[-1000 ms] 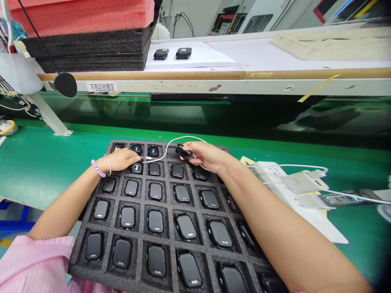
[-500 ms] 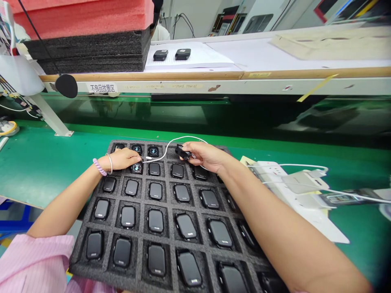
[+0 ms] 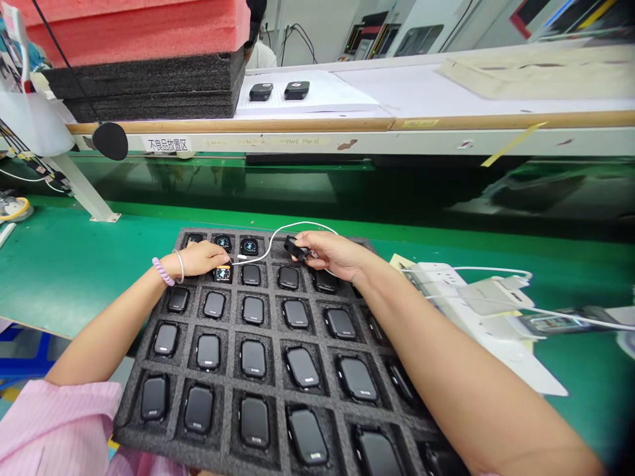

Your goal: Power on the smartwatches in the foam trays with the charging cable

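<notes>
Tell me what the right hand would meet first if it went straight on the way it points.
Pointing left and gripping a black device, the right hand would likely meet the white cable first; depth is unclear, so it might pass above or below.

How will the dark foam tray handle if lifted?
The foam tray is probably light itself, given its porous look, but its many watches likely add weight. They could spill if it tips, since it's open-topped.

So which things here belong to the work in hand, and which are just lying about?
Seemingly in use:
- right hand, holding a black device
- left hand, at a lit watch
- foam tray
- white cable

Apparently lying about:
- two shelf devices
- red foam
- yellow strip
</notes>
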The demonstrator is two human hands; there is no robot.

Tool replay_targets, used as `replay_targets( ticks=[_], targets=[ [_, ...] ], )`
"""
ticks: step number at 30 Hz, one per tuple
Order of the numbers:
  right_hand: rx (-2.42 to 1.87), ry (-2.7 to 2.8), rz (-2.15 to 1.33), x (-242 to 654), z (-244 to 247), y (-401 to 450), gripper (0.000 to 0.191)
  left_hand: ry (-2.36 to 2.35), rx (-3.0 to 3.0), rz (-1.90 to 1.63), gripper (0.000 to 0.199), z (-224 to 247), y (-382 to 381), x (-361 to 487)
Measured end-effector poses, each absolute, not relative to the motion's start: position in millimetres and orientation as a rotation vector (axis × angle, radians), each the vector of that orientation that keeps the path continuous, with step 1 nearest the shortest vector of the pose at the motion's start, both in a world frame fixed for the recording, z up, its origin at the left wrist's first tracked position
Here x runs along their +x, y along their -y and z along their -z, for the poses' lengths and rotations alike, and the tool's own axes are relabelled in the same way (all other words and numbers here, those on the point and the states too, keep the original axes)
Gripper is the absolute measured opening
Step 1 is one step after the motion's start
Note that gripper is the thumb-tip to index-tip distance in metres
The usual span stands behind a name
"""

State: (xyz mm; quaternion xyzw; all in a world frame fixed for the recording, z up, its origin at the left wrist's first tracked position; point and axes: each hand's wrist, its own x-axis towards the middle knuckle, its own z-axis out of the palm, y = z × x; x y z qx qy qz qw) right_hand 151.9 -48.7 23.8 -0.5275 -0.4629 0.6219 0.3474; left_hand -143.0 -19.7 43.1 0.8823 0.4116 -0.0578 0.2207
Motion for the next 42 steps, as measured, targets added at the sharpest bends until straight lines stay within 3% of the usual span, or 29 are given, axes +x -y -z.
replay_targets(
  ticks=[4,8,10,15,25,35,42],
  targets=[
    [-1.362,1.196,-1.609,151.2,-24.5,49.4,0.020,-1.212,2.309,0.049,0.033,-44.7,21.1,-141.9],
    [-1.350,1.184,-1.608,150.8,-24.9,49.9,0.020,-1.547,2.180,-0.341,0.019,-49.5,29.9,-133.1],
    [-1.341,1.177,-1.608,151.0,-25.6,49.9,0.019,-1.478,2.179,-0.446,0.016,-50.4,40.2,-122.7],
    [-1.280,1.143,-1.642,153.4,-30.3,50.4,0.020,-1.254,2.443,-0.188,0.004,-44.9,71.6,-91.6],
    [-1.259,1.134,-1.624,157.9,-32.3,49.0,0.022,-1.092,3.068,0.180,0.016,-50.1,76.1,-76.8],
    [-1.271,1.135,-1.558,157.2,-32.3,50.5,0.021,-1.303,2.466,-0.251,0.038,-35.3,51.6,-102.0],
    [-1.317,1.123,-1.507,154.8,-32.3,51.0,0.019,-1.281,2.413,-0.095,0.042,-34.9,54.3,-99.0]
  ],
)
